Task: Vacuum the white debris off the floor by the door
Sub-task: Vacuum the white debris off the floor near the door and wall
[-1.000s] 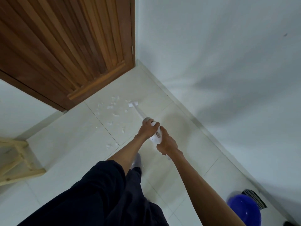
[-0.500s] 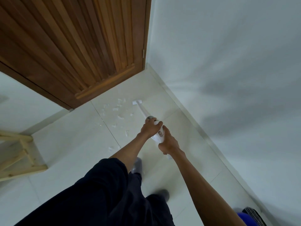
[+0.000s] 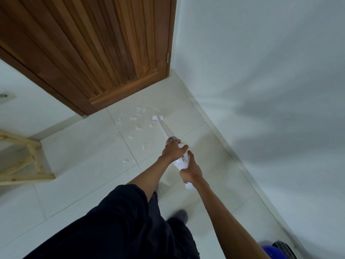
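From the head view, both hands gripped the white vacuum (image 3: 180, 157): the left hand (image 3: 172, 149) wrapped its body, the right hand (image 3: 191, 170) closed round its handle. Its nozzle (image 3: 157, 117) sat on the floor (image 3: 74, 165) near the door (image 3: 93, 53), at the right edge of the white debris (image 3: 136, 118). Most scraps lay unswept left of the nozzle, some trailing away from the door, so the cleaning seemed barely begun.

1. The vacuum (image 3: 180, 161) gripped in both hands looks like smooth white plastic, faintly glossy.
2. Beyond the grip, the door (image 3: 104, 53) is ribbed brown wood with a satin sheen.
3. Under the grip, the floor (image 3: 84, 165) is smooth pale tile with a soft shine.
4. Left of the grip, the stool (image 3: 24, 161) is bare light wood, matt.
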### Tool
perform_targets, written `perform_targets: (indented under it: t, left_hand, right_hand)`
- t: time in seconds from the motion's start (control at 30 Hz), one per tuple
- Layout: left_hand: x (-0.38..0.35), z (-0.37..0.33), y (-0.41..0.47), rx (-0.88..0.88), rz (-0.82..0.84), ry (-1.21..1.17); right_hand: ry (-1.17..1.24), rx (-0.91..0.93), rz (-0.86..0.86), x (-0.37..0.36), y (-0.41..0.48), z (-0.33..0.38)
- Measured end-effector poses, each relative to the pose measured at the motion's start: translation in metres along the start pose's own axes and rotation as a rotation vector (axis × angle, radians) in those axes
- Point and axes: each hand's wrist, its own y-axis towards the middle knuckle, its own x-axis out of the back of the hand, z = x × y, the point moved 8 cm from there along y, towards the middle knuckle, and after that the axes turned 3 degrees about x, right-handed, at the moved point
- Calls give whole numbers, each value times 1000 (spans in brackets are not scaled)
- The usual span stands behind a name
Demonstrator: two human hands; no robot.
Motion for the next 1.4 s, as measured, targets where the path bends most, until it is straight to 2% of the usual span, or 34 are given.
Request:
perform_targets:
  t: [0.17, 0.53, 0.7, 0.97, 1.2, 1.4]
  left_hand:
    - [-3, -9, 1, -4, 9, 66]
    - [38, -26, 40, -27, 20, 100]
    - [63, -22, 60, -3, 17, 39]
    - [106, -18, 82, -46, -21, -133]
    - [135, -15, 86, -47, -45, -219]
    - [128, -7, 78, -38, -51, -237]
  right_hand:
    - [133, -38, 3, 2, 3, -10]
    - [290, -9, -1, 15, 30, 35]
    - [226, 7, -5, 16, 50, 61]
    - [-45, 157, -3, 20, 79, 113]
    - [-103, 180, -18, 12, 92, 137]
    - [-119, 157, 4, 4, 85, 128]
